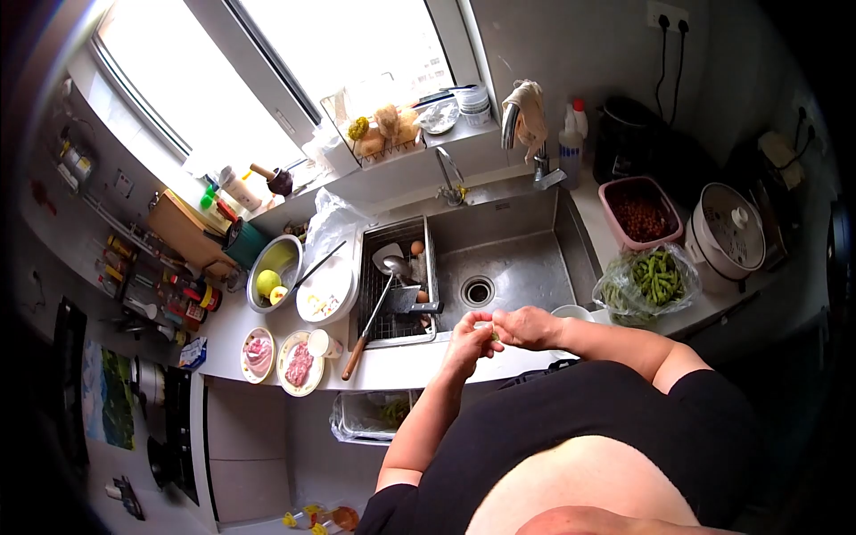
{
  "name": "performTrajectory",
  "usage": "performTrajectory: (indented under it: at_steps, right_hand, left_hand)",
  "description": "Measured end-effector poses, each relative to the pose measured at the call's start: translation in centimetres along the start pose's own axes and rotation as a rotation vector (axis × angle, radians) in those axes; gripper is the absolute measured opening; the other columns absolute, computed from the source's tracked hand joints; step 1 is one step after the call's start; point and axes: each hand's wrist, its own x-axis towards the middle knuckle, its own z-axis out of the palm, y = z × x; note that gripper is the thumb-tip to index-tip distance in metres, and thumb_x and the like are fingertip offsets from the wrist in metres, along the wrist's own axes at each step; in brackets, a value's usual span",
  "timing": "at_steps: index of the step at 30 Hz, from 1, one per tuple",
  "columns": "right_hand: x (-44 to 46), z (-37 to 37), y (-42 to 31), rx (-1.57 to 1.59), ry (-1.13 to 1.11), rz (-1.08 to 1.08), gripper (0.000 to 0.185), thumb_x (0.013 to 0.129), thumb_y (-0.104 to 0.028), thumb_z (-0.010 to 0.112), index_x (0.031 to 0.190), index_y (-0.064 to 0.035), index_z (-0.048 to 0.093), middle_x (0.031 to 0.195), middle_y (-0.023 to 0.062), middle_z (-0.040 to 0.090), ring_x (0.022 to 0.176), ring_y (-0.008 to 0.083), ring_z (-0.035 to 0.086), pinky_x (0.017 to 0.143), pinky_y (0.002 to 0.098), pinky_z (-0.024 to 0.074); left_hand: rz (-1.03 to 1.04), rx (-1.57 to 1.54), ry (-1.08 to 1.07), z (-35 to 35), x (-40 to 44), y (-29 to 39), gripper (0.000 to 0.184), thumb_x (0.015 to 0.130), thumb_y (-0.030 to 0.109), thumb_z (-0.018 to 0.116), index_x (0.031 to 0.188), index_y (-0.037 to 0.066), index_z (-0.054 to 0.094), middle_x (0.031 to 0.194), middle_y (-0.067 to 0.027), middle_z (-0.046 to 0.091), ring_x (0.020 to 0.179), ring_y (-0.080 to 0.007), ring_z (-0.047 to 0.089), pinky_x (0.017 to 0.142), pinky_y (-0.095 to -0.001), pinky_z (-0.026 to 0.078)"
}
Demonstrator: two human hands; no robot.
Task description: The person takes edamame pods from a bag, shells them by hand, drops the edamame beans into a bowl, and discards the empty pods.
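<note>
Over the front edge of the counter, my left hand (467, 344) and my right hand (530, 327) meet with fingers pinched together. Between the fingertips shows a bit of a green bean pod (495, 336), mostly hidden by the fingers. Just behind my right hand is a white bowl (573, 312), partly covered by the forearm. A clear plastic bag of green bean pods (655, 278) lies on the counter to the right. Below the counter edge, left of my left forearm, a lined bin (364, 415) holds some green scraps.
Beyond my hands is a steel sink (517, 245) with a drying rack (379, 330) holding a ladle and eggs. Plates of raw meat (300, 364) stand left. A pink basin (638, 214) and a white lidded pot (728, 227) stand right.
</note>
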Motion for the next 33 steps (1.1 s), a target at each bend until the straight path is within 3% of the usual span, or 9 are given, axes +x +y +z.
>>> performTrajectory:
  at_steps: [2, 6, 9, 13, 18, 25, 29, 31, 33]
  right_hand:
    - [0.1, 1.1, 1.1, 0.206, 0.218, -0.021, 0.021, 0.089, -0.023, 0.046, 0.086, -0.0023, 0.045, 0.067, 0.0220, 0.057, 0.064, 0.0404, 0.058, 0.057, 0.0461, 0.0461]
    - [-0.3, 2.4, 3.3, 1.231, 0.217, 0.481, 0.019, 0.091, -0.019, 0.042, 0.089, -0.0022, 0.053, 0.072, 0.0054, 0.057, 0.055, 0.0106, 0.053, 0.042, 0.0234, 0.0390]
    - [-2.8, 1.0, 4.2, 1.419, 0.296, 0.567, 0.017, 0.089, -0.015, 0.043, 0.092, -0.0016, 0.053, 0.077, 0.0084, 0.057, 0.057, 0.0096, 0.053, 0.041, 0.0190, 0.0381]
    - [-7.9, 0.2, 5.5, 1.262, 0.348, 0.667, 0.016, 0.087, -0.013, 0.046, 0.093, -0.0018, 0.056, 0.085, 0.0058, 0.059, 0.072, 0.0110, 0.057, 0.059, 0.0243, 0.0479]
    - [-10.3, 2.0, 6.2, 0.927, 0.483, 0.611, 0.023, 0.088, -0.023, 0.052, 0.083, -0.0030, 0.063, 0.081, 0.0018, 0.062, 0.077, 0.0084, 0.056, 0.072, 0.0232, 0.0437]
    - [-11.5, 1.8, 6.0, 0.813, 0.514, 0.501, 0.024, 0.088, -0.024, 0.054, 0.087, -0.0030, 0.067, 0.085, 0.0038, 0.065, 0.081, 0.0103, 0.057, 0.077, 0.0249, 0.0443]
    - [-13.3, -2.9, 8.4, 0.652, 0.788, 0.621, 0.016, 0.086, -0.017, 0.056, 0.086, -0.0046, 0.066, 0.083, 0.0057, 0.066, 0.077, 0.0125, 0.059, 0.070, 0.0271, 0.0476]
    - [-15.5, -5.4, 12.7, 0.154, 1.030, 0.662, 0.013, 0.082, -0.016, 0.057, 0.080, -0.0054, 0.064, 0.077, 0.0078, 0.063, 0.071, 0.0197, 0.059, 0.064, 0.0324, 0.0473]
    - [-17.9, -8.3, 15.1, -0.266, 0.929, 0.884, 0.016, 0.081, -0.019, 0.058, 0.083, -0.0041, 0.062, 0.088, 0.0130, 0.061, 0.079, 0.0298, 0.059, 0.067, 0.0400, 0.0474]
  left_hand:
    - [0.035, -0.044, 0.006, 0.1, 0.1, 0.1, 0.018, 0.089, 0.012, 0.052, 0.104, 0.004, 0.045, 0.077, -0.0079, 0.060, 0.060, -0.0142, 0.061, 0.048, -0.0222, 0.046]
    - [0.216, -0.060, -0.020, -0.2, -0.4, -0.3, 0.021, 0.091, 0.013, 0.049, 0.108, 0.004, 0.042, 0.091, -0.0174, 0.064, 0.064, -0.0157, 0.062, 0.052, -0.0226, 0.048]
    - [0.302, 0.094, 0.172, -2.6, -2.5, -1.5, 0.031, 0.092, 0.013, 0.046, 0.119, 0.001, 0.038, 0.092, -0.0178, 0.064, 0.065, -0.0164, 0.062, 0.053, -0.0234, 0.046]
    - [0.304, 0.211, 0.676, -9.1, -7.6, -5.6, 0.033, 0.092, 0.014, 0.044, 0.121, 0.000, 0.040, 0.093, -0.0140, 0.064, 0.065, -0.0133, 0.061, 0.051, -0.0202, 0.046]
    - [0.162, 0.445, 1.068, -18.2, -13.8, -12.4, 0.024, 0.088, 0.009, 0.045, 0.109, -0.003, 0.046, 0.087, -0.0116, 0.061, 0.068, -0.0168, 0.059, 0.057, -0.0244, 0.051]
    - [-0.138, 0.622, 1.048, -20.2, -14.1, -13.5, 0.034, 0.089, 0.015, 0.045, 0.116, -0.004, 0.049, 0.086, -0.0124, 0.061, 0.073, -0.0178, 0.059, 0.058, -0.0264, 0.049]
    - [0.157, 0.921, 1.031, -21.9, -13.8, -14.2, 0.030, 0.089, 0.017, 0.047, 0.106, -0.006, 0.057, 0.093, -0.0159, 0.063, 0.079, -0.0237, 0.059, 0.077, -0.0322, 0.045]
    - [0.177, 0.929, 1.046, -20.5, -13.8, -12.4, 0.030, 0.089, 0.017, 0.047, 0.105, -0.007, 0.057, 0.094, -0.0165, 0.063, 0.081, -0.0237, 0.059, 0.077, -0.0322, 0.045]
    - [0.237, 0.925, 1.041, -19.1, -13.7, -10.4, 0.031, 0.089, 0.018, 0.049, 0.105, -0.008, 0.057, 0.095, -0.0168, 0.063, 0.083, -0.0229, 0.058, 0.078, -0.0315, 0.045]
